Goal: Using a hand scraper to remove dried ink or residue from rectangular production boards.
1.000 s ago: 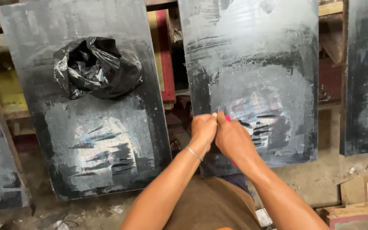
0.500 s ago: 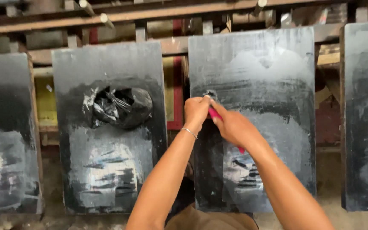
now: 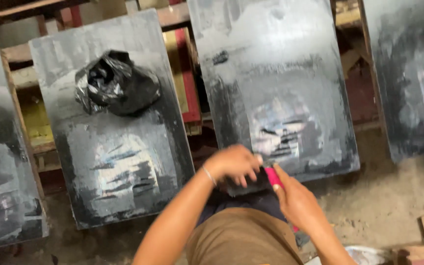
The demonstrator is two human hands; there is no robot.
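Observation:
My left hand (image 3: 234,164) is curled into a fist at the near edge of the middle dark board (image 3: 276,83), a thin bracelet on its wrist. My right hand (image 3: 298,201) sits just to its right and grips a small pink tool (image 3: 273,177) that points up between the two hands. Both hands hover over the board's lower rim, above my brown-clad lap (image 3: 241,238). What the left fingers hold, if anything, is hidden.
A crumpled black plastic bag (image 3: 116,89) lies on the left dark board (image 3: 109,147). Further stained boards stand at the far left (image 3: 1,162) and far right (image 3: 410,73). Wooden rails and red and yellow frames show behind. Dusty ground (image 3: 393,201) lies at the right.
Both hands have dropped from the middle board's upper part to its near edge, and the view has tilted down. The pink tool stays in my right hand.

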